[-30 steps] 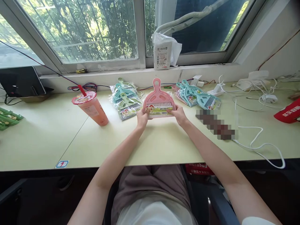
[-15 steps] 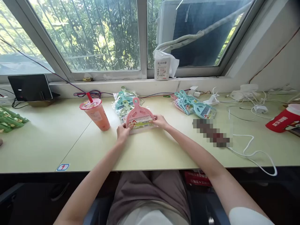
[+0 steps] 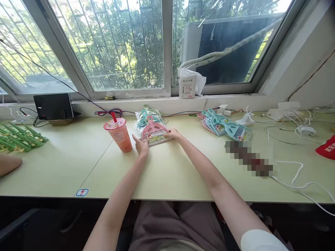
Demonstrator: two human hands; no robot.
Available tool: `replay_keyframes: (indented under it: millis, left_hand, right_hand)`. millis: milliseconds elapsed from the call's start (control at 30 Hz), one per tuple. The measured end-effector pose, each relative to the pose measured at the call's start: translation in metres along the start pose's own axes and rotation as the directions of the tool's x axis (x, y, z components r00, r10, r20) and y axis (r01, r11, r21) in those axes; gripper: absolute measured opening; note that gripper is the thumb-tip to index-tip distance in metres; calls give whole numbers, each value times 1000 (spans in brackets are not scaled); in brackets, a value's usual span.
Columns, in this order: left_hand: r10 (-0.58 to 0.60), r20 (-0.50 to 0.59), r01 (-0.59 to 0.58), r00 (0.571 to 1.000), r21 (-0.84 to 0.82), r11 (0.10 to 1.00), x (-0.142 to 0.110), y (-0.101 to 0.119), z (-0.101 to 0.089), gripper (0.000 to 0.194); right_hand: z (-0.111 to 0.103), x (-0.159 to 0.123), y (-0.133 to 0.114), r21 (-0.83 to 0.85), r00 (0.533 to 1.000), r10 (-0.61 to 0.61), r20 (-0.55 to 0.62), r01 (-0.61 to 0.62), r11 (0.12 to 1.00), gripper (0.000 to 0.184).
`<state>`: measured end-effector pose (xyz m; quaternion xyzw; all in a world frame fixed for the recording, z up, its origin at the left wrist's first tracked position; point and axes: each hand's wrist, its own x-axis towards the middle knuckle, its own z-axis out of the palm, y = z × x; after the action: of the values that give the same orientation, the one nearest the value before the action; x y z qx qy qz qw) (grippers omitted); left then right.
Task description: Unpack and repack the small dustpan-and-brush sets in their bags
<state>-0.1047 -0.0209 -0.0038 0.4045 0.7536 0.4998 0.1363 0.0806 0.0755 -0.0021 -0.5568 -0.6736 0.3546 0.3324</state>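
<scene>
A pink mini dustpan-and-brush set (image 3: 154, 131) in clear wrap lies on top of a pile of teal wrapped sets (image 3: 146, 117) at the back of the pale green desk (image 3: 170, 170). My left hand (image 3: 140, 144) rests at the pink set's lower left corner, thumb raised and fingers loose. My right hand (image 3: 175, 134) touches the set's right edge, its fingers curled against the wrap. Both arms reach far forward.
A pink drink cup with a red straw (image 3: 119, 134) stands just left of my left hand. A second pile of teal and pink sets (image 3: 225, 124) lies to the right. White cables (image 3: 293, 129) spread at right, green packets (image 3: 18, 139) at left, a dark tablet (image 3: 53, 106) by the window.
The pink set has gone from upright in both hands in front of me to lying on the left pile. My arms stretched forward and left, and my grip loosened.
</scene>
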Motion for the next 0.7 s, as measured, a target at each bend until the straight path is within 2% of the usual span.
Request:
replay_keyframes:
  millis: [67, 133, 200, 267, 367, 467, 600, 700]
  left_hand:
    - [23, -22, -24, 999, -42, 999, -1, 0, 0, 91]
    - [127, -76, -132, 989, -62, 989, 2, 0, 1, 85]
    - [256, -101, -263, 961, -61, 963, 12, 1, 6, 75]
    - [309, -90, -315, 947, -58, 947, 28, 3, 12, 67]
    - [215, -93, -219, 972, -43, 975, 55, 7, 24, 51]
    - [130, -121, -131, 984, 2, 991, 76, 7, 35, 37]
    - [109, -253, -80, 961, 121, 989, 88, 1, 43, 33]
    - [52, -275, -20, 960, 118, 993, 92, -4, 48, 38]
  right_hand:
    - [-1, 3, -3, 5, 1000, -16, 4, 16, 1000, 26]
    - [-1, 7, -5, 36, 997, -71, -28, 72, 997, 25]
    - [-1, 14, -7, 42, 988, -135, -81, 138, 989, 26]
    - [2, 24, -12, -22, 979, -161, -127, 160, 987, 25]
    - [13, 40, -21, -140, 980, -110, -168, 86, 986, 21]
    - [29, 54, -24, -157, 972, -58, -230, 22, 987, 21]
    - [42, 69, -15, -194, 913, -139, -384, 68, 979, 27]
    - [42, 77, -9, -177, 913, -142, -384, 78, 981, 42]
